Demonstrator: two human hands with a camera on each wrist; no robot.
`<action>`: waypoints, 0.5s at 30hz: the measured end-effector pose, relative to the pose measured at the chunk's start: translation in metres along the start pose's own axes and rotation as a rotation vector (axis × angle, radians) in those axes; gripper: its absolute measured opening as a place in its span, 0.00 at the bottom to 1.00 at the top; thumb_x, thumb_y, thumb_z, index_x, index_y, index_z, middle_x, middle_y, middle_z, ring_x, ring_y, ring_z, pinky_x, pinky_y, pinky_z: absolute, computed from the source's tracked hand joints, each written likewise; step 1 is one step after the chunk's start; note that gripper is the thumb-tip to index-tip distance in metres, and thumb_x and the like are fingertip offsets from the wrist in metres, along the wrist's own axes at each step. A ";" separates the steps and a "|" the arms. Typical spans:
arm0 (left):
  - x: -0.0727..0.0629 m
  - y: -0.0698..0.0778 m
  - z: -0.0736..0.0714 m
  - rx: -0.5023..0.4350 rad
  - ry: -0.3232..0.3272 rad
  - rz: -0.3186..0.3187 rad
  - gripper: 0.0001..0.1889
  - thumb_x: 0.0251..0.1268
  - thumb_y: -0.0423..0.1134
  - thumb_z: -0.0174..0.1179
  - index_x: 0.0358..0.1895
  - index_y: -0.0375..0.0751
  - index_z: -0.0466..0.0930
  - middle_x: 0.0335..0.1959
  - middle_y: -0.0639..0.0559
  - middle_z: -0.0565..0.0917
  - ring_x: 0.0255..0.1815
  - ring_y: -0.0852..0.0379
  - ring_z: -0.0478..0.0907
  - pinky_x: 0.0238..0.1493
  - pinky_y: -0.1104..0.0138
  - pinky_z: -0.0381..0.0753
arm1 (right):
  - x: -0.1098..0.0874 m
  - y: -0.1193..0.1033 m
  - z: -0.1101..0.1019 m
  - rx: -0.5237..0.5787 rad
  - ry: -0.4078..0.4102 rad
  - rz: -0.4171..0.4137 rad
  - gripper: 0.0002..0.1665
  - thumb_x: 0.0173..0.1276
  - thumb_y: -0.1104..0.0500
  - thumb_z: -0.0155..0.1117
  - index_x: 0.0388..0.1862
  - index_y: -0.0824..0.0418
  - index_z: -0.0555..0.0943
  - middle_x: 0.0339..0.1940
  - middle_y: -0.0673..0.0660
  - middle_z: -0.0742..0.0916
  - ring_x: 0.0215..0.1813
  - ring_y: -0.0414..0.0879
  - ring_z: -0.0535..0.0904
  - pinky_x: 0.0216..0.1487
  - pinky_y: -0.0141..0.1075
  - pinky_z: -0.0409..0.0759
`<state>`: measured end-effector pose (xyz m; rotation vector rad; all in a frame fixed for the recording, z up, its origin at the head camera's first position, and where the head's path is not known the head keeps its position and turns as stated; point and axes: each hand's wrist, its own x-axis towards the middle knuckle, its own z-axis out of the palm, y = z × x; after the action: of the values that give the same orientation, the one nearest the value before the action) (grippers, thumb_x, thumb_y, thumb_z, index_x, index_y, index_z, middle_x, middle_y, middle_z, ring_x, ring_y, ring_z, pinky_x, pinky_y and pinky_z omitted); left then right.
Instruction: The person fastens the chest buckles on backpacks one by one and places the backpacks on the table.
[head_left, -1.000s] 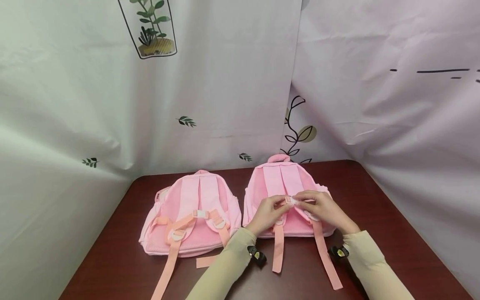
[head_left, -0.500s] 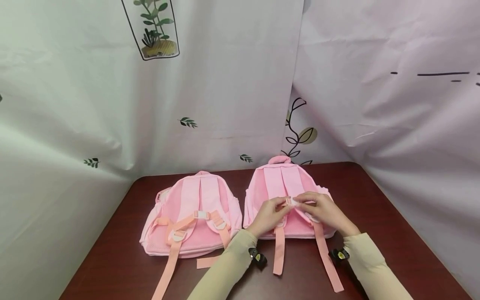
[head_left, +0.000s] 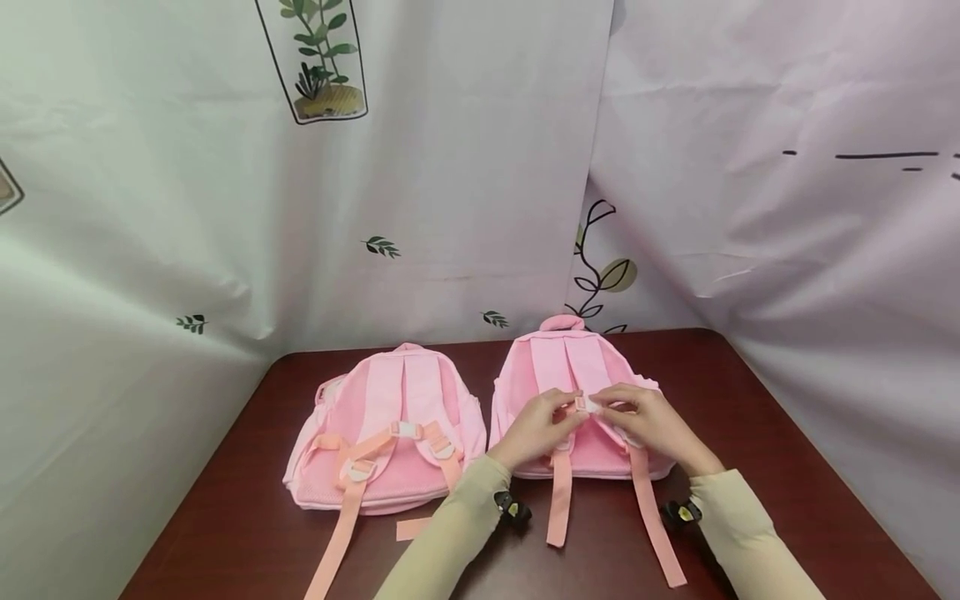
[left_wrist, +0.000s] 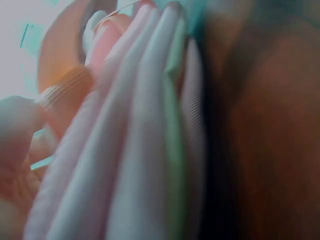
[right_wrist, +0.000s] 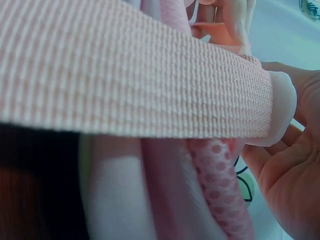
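A pink backpack (head_left: 517,375) lies back-side up, its two shoulder straps facing me. Over its middle, a white plastic buckle (head_left: 588,404) joins the chest strap. From the left, my left hand (head_left: 534,429) pinches the buckle's end between thumb and fingers. My right hand (head_left: 647,418) pinches the other end, the fingertips of both hands close together. In the right wrist view, a peach webbing strap (right_wrist: 150,75) crosses in front and runs to a white strap adjuster (right_wrist: 283,107) beside that hand. The left wrist view is blurred, with peach webbing (left_wrist: 67,92) near the fingers.
To the left lies a second pink backpack (head_left: 322,479), its chest buckle (head_left: 406,430) fastened. Loose peach strap tails (head_left: 561,500) hang toward me over the dark red table (head_left: 780,467). A printed cloth backdrop (head_left: 465,167) rises behind the table and along its sides.
The scene has shifted slightly down and right in the head view. Both hands stay at the buckle with almost the same pinch.
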<state>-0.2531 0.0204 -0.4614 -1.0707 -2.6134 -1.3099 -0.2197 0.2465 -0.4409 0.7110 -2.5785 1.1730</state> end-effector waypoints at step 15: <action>-0.001 0.003 -0.047 0.109 -0.189 -0.007 0.22 0.68 0.42 0.66 0.62 0.38 0.81 0.52 0.46 0.86 0.46 0.55 0.81 0.49 0.70 0.78 | -0.001 0.002 -0.002 0.006 -0.020 0.007 0.16 0.65 0.66 0.72 0.52 0.63 0.87 0.47 0.56 0.89 0.49 0.53 0.85 0.52 0.51 0.83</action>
<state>-0.2628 -0.0129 -0.4296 -1.2250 -2.7867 -1.1028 -0.2197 0.2495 -0.4410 0.7187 -2.5972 1.1817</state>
